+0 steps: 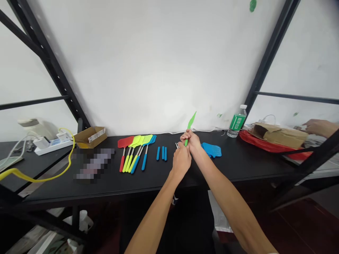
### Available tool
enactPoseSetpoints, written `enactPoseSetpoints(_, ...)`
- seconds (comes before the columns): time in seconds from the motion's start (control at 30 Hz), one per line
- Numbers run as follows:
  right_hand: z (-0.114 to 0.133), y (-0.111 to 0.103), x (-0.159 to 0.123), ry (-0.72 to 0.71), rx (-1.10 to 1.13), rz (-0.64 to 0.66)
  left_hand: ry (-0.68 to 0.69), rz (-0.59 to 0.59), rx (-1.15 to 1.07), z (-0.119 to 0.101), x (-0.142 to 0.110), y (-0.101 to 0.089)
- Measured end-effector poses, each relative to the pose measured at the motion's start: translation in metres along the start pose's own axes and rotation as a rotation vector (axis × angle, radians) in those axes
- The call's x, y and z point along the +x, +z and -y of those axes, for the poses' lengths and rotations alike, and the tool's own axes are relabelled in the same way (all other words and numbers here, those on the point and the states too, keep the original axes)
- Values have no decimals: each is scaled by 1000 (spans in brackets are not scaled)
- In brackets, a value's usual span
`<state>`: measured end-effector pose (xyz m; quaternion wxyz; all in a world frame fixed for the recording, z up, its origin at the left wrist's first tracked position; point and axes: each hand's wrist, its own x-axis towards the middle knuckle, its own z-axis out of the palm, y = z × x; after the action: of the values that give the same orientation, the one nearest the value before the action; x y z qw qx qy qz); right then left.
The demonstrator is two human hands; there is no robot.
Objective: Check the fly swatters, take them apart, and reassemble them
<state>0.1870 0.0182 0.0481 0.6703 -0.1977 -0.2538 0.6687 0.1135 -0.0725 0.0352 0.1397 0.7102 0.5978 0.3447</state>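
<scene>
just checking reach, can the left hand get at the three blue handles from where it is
Likely yes: the blue handles lie just left of the left hand, with no barrier showing between, though it seems busy at the green tool and would need freeing.

No word or number can be read with certainty. On the clear water bottle point(239, 112), a green label point(237, 122) is carried, where large white characters, apparently Chinese, are printed in a slanting line; their exact reading cannot be given. At the small cardboard box point(95, 144), a white strip point(96, 135) is seen, on which small dark print is shown, but it is too small to be read.
</scene>
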Motion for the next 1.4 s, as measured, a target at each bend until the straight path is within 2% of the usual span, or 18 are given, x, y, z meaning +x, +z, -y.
enactPoseSetpoints(0.1, -2, 14, 3, 21, -43, 18, -39, -17, -316, 4, 1, -3)
enactPoseSetpoints(0.2, 6, 20, 9, -29, -70, -8, -160, 83, -638, 15, -15, -6)
enactPoseSetpoints(0.27, 22, 16, 12, -106, -9, -59, -153, 155, -697, 29, -29, -15)
enactPoseSetpoints(0.37, 50, 3, 6, -163, -38, -4, -64, 30, -340, 61, -38, -43)
enactPoseSetpoints(0.47, 61, -9, -12, -40, -186, 64, -164, -117, 182, 91, -24, -70)
enactPoseSetpoints(0.53, 56, -15, -23, 42, -241, 83, -223, -110, 417, 103, -10, -75)
enactPoseSetpoints(0.6, 45, -19, -30, 101, -258, 84, -224, -47, 556, 108, -1, -72)
enactPoseSetpoints(0.67, 34, -21, -33, 141, -267, 87, -187, 19, 605, 108, 0, -67)
enactPoseSetpoints(0.73, 26, -22, -39, 174, -303, 115, -156, 8, 577, 105, -4, -66)
enactPoseSetpoints(0.8, 18, -19, -50, 217, -370, 182, -133, -77, 430, 98, -9, -70)
enactPoseSetpoints(0.87, 10, -13, -66, 288, -419, 291, -87, -85, 91, 88, -14, -76)
enactPoseSetpoints(0.97, -7, 2, -90, 470, -387, 449, -85, 153, -614, 72, -19, -76)
enactPoseSetpoints(1.03, -18, 11, -101, 510, -335, 481, -135, 181, -946, 64, -23, -68)
enactPoseSetpoints(1.1, -28, 17, -106, 508, -312, 478, -160, 77, -1130, 60, -27, -59)
enactPoseSetpoints(1.2, -37, 17, -111, 478, -334, 462, -181, -94, -1209, 62, -29, -52)
enactPoseSetpoints(1.27, -39, 11, -115, 442, -414, 469, -224, -209, -1210, 67, -26, -58)
enactPoseSetpoints(1.33, -39, 3, -116, 403, -534, 463, -279, -379, -1209, 76, -20, -71)
enactPoseSetpoints(1.4, -38, -5, -110, 363, -625, 391, -287, -550, -1172, 84, -15, -85)
